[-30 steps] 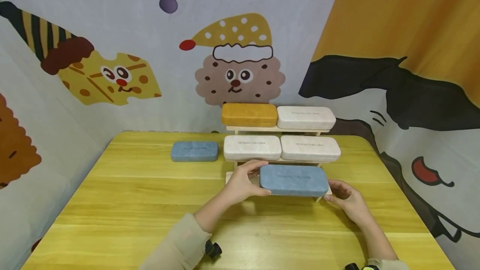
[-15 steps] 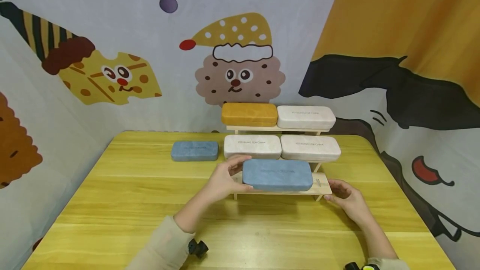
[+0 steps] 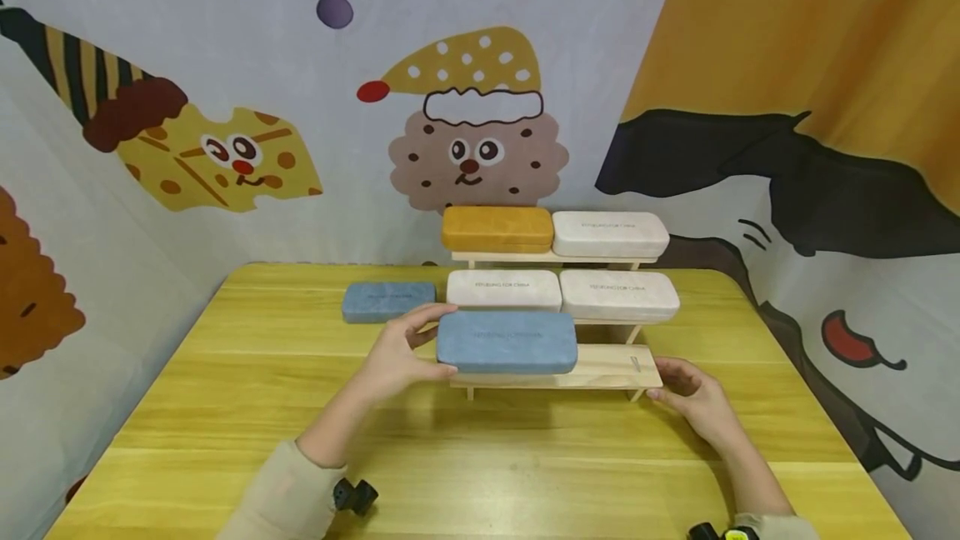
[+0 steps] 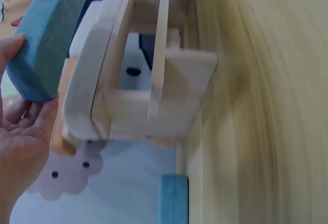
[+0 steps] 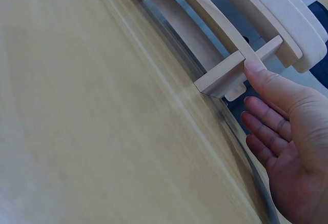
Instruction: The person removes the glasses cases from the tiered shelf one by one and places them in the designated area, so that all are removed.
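Note:
My left hand (image 3: 397,357) grips a blue glasses case (image 3: 507,343) by its left end, thumb at the front and fingers behind. The case overlaps the left part of the lowest step of a wooden tiered rack (image 3: 611,367) in the head view. In the left wrist view, the blue case (image 4: 48,34) is tilted and stands apart from the rack's boards (image 4: 159,55). My right hand (image 3: 697,402) holds the right end of that lowest step. Its thumb (image 5: 261,73) lies against the board's end in the right wrist view, other fingers loosely curled beside it.
Two white cases (image 3: 504,290) stand side by side on the middle step. A mustard-yellow case (image 3: 497,229) and a white case (image 3: 611,233) fill the top step. Another blue case (image 3: 388,302) lies on the wooden table (image 3: 247,407) left of the rack. A cartoon-print curtain (image 3: 300,65) hangs behind.
My left hand has carried the blue glasses case leftward and slightly up along the lowest step, exposing the step's right part. The right hand has stayed at the rack's end.

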Demonstrator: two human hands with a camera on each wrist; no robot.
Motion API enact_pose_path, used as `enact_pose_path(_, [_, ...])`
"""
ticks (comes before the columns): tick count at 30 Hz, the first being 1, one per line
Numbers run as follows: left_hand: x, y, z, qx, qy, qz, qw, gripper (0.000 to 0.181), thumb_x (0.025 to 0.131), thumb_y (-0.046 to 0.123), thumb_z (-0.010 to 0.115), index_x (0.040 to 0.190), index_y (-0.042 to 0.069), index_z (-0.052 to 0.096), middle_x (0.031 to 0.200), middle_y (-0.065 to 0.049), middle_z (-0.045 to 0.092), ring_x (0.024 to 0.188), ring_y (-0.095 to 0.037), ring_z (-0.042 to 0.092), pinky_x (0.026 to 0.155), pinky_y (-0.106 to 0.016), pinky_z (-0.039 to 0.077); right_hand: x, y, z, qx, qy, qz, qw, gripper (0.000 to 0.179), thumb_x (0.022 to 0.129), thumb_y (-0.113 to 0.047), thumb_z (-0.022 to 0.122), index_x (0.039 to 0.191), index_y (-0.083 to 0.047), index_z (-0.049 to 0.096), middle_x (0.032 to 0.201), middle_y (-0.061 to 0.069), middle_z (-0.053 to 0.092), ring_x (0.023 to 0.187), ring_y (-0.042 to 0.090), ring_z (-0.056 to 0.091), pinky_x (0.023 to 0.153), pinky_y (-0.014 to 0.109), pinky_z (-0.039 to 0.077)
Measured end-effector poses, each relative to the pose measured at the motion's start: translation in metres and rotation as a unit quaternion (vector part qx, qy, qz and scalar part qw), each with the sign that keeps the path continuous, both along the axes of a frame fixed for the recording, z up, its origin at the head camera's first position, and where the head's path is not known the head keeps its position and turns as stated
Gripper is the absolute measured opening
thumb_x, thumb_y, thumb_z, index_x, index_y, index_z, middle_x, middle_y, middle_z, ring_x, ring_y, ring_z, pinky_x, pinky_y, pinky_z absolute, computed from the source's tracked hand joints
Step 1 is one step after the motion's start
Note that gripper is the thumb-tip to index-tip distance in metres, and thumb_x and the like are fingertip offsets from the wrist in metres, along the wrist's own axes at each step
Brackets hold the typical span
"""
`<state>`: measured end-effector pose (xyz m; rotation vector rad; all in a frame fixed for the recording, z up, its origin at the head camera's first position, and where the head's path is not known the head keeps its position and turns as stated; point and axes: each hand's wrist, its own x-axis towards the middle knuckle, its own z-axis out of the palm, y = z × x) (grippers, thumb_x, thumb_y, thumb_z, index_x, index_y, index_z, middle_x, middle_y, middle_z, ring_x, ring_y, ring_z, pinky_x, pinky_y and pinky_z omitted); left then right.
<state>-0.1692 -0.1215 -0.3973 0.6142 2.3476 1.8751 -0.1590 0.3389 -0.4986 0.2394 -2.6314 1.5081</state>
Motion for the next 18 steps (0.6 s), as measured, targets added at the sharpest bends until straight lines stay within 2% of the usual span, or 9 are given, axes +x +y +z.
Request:
enact_pose_path(6, [0.001,-0.027,0.004,-0.001,0.019,0.0,0.9998,0.073,0.07,0.003,0.085,0.135,0.011,0.055,0.142,-0.009,0.043,0.132,-0.026,0.038,0.101,-0.031,0.04,0.001,-0.001,0.002,-0.005,0.0,0.002,1.0,0.048,0.085,-0.016,0.075,0.124,0.005,0.057,0.116,0.021,0.061,0.098,0.0,0.057,0.081,0.013,0.046])
enact_pose_path(12, [0.0,-0.055,0.005,-0.001,0.034,0.0,0.9994,0.071,0.071,0.0,0.083,0.135,0.013,0.055,0.142,-0.011,0.043,0.132,-0.024,0.038,0.101,-0.031,0.04,0.001,-0.001,0.002,-0.003,-0.005,0.001,1.0,0.05,0.085,-0.017,0.075,0.125,0.005,0.056,0.118,0.021,0.06,0.099,0.0,0.056,0.081,0.013,0.045])
enact_pose_path(18, [0.0,-0.078,0.003,-0.032,0.031,0.01,0.999,0.071,0.072,0.002,0.083,0.137,0.015,0.054,0.142,-0.009,0.043,0.132,-0.026,0.037,0.104,-0.037,0.037,0.001,0.001,0.001,0.003,-0.005,0.0,1.0,0.05,0.085,-0.019,0.075,0.125,0.004,0.057,0.117,0.019,0.06,0.099,0.002,0.057,0.081,0.014,0.046])
